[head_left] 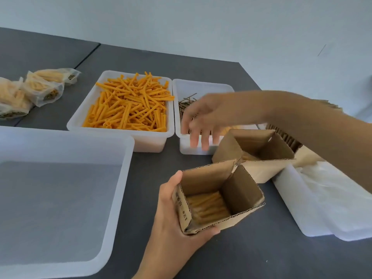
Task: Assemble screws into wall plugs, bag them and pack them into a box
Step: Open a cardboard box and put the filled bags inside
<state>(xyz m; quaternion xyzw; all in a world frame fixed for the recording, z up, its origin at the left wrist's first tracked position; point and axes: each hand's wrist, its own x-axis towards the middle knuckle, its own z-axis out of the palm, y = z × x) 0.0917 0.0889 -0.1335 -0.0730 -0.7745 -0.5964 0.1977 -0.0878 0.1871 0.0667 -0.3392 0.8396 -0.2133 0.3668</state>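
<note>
We are gripping the plug-filled cardboard box (219,198) with our left hand (173,214), while our right hand (203,119), fingers spread, is hovering at twelve o'clock over the screw tub (201,87).

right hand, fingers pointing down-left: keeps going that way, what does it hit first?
Likely the near rim of the screw tray; the right hand hangs just over it, blurred, so depth is uncertain.

Blurred right hand (203,119) hides most screws (186,102) — bags (12,97) cut off left.
</note>
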